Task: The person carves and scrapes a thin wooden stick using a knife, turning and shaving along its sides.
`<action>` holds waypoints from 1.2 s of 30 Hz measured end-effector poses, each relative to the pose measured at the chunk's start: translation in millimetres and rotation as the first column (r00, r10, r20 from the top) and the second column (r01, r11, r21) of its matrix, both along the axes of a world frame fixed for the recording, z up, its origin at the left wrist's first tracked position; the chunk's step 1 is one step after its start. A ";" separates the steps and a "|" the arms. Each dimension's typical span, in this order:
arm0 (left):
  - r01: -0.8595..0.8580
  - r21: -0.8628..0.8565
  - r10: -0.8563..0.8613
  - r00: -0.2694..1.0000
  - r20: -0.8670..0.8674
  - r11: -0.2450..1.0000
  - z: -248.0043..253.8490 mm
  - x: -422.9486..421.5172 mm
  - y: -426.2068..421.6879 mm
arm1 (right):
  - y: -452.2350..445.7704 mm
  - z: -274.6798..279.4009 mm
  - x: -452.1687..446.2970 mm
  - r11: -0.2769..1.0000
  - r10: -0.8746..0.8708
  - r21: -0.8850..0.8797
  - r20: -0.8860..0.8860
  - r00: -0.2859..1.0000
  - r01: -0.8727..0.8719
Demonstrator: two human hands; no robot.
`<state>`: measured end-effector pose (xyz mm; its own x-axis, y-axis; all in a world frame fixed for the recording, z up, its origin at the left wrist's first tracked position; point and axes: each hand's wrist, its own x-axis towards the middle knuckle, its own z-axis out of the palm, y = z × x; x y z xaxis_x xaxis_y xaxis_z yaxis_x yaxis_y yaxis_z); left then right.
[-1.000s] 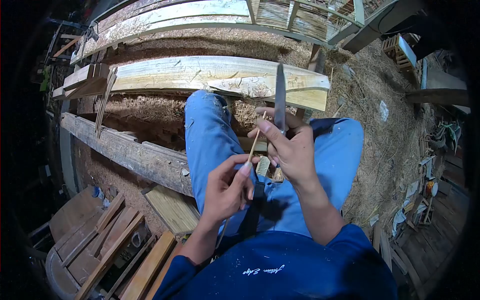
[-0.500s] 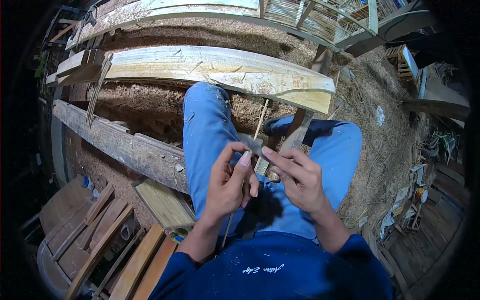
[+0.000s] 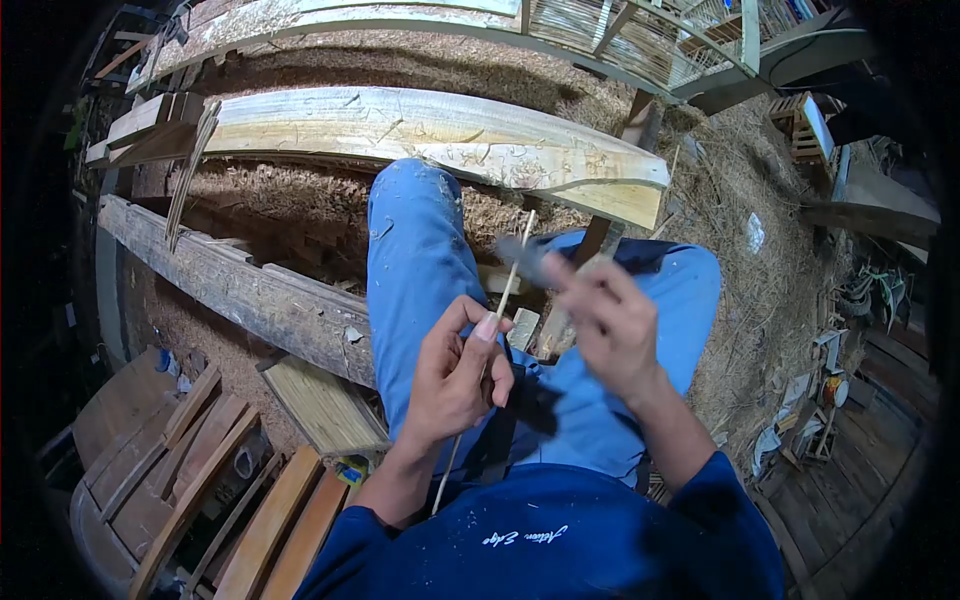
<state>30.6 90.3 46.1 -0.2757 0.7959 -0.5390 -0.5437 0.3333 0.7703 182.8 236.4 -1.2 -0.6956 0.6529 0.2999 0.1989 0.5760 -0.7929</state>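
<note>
My left hand [image 3: 460, 370] pinches a thin pale wooden stick [image 3: 508, 288] between thumb and fingers. The stick slants up and away past the fingertips, and its lower end comes out below the hand toward my lap. My right hand [image 3: 607, 315] is a little to the right, smeared by motion, with its fingers closed on a small flat grey piece [image 3: 521, 259]. That piece lies across the upper part of the stick in view; blur hides its exact kind and whether it touches.
A long pale plank [image 3: 400, 130] with shavings on it runs beyond my knees. At left lie a weathered beam [image 3: 230, 270] and a bundle of thin sticks [image 3: 193, 175]. Wooden pieces [image 3: 270, 520] are stacked at lower left. Shavings cover the ground [image 3: 735, 330].
My right hand and the grey piece have moved up along the stick, away from my left fingertips. More of the stick shows between them. My left hand keeps its grip almost in place.
</note>
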 end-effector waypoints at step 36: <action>-0.003 -0.007 0.002 0.997 -0.078 1.000 -21.3 2.1 2.2 | -14.7 11.0 -7.4 0.244 -0.382 -0.969 -0.051 0.923 0.048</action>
